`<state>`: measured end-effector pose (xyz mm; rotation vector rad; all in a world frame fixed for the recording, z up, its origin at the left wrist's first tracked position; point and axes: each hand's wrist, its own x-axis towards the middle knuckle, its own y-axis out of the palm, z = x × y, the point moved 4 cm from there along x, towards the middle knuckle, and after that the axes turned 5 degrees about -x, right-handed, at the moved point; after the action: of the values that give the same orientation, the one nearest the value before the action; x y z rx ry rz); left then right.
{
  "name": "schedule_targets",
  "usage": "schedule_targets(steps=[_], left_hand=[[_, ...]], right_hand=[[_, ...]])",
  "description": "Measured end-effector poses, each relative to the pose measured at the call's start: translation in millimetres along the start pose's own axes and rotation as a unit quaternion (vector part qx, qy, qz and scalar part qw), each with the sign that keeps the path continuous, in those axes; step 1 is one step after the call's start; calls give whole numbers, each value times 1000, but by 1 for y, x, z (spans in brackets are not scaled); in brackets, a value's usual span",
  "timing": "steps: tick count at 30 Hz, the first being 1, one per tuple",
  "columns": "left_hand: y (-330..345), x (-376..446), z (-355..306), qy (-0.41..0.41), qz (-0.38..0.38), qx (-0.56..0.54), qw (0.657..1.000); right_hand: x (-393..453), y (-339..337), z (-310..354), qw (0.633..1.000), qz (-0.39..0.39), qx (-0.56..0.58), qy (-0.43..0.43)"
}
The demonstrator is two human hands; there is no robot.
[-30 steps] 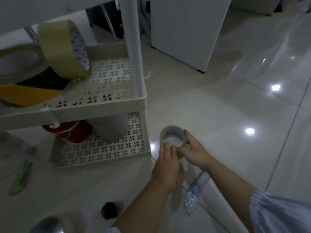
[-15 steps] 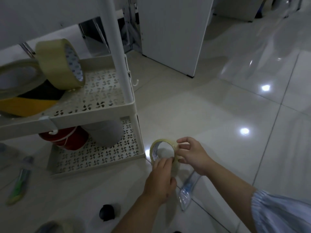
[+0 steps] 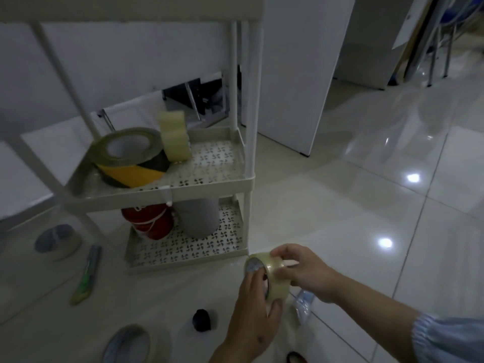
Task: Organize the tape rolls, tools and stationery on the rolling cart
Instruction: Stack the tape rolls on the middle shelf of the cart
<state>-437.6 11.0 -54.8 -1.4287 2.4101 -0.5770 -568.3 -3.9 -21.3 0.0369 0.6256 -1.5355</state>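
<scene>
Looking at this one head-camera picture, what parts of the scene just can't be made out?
- Red roll on the cart's bottom shelf: its top is hidden by the middle shelf.
- Grey roll beside it: its top is hidden likewise.
- Tape roll on the floor: cut off by the bottom edge.
- Small clear tape roll: partly covered by the left hand and right hand.
- Small black thing: too dark to identify.
</scene>
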Motion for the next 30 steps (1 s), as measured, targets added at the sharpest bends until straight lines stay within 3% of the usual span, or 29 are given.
schedule_targets(steps=[3, 7, 15, 20, 25, 30], left_hand=[[-33, -15, -11, 18, -53, 6, 998], [-78, -23, -35, 69, -115, -13, 991], [-156, -11, -95, 173, -189, -8, 967], [-185, 21, -114, 179, -174, -46, 967], [-213, 56, -109, 157, -163, 116, 967], [-230, 88, -101, 43, -87, 274, 957]], right_hand=[[-23, 28, 31, 998, 28, 32, -44], [-47, 44, 83, 980, -33, -38, -191], [-57, 46, 169, 880, -176, -226, -378], [-33, 45, 210, 819, -267, -288, -418], [-3, 48, 229, 840, -288, -292, -356], [29, 37, 231, 847, -279, -271, -362]])
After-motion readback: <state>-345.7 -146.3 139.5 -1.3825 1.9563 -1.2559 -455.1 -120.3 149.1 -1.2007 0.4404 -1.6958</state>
